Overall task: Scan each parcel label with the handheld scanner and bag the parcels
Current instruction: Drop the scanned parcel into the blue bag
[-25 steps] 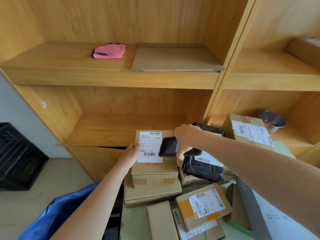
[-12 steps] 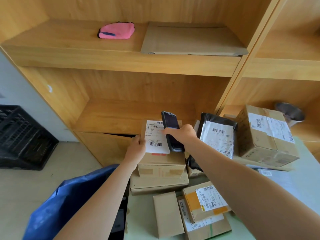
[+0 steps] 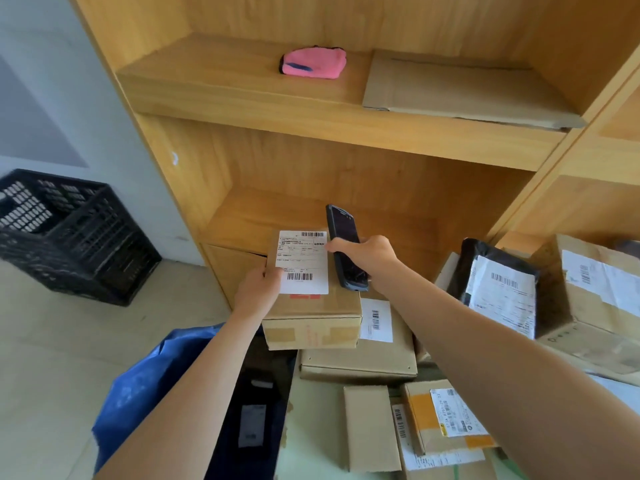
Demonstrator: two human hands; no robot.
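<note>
1. Since half a second ago the handheld scanner (image 3: 346,249) has stayed upright beside the label (image 3: 302,262). The view has swung left, so the black crate (image 3: 74,233) and more of the grey wall (image 3: 52,98) now show.
2. The right hand (image 3: 367,254) grips the scanner around its middle, fingers curled round the body, dark screen facing the camera. The device stands just right of the white label, over the top of the cardboard parcel (image 3: 311,317).
3. The left hand (image 3: 259,289) holds that parcel at its left edge, thumb resting on the label's lower left corner. The parcel sits on a wider, flatter box (image 3: 358,362) bearing a small barcode sticker.
4. Nearer the camera, on the pale green worktop (image 3: 311,427), lie a plain brown box (image 3: 370,427) and a box with orange tape (image 3: 446,417), touching one another and overlapping a further labelled parcel.
5. To the right, a black poly mailer (image 3: 498,289) with a white label leans against a large carton (image 3: 588,292).
6. Left of the worktop an open blue bag (image 3: 152,386) shows dark contents with a small label.
7. Behind everything stands a wooden shelving unit (image 3: 311,133); its upper shelf carries a pink pouch (image 3: 313,62) and a flattened piece of cardboard (image 3: 460,91), well apart.
8. The crate sits on the light floor (image 3: 52,358) against the wall.
</note>
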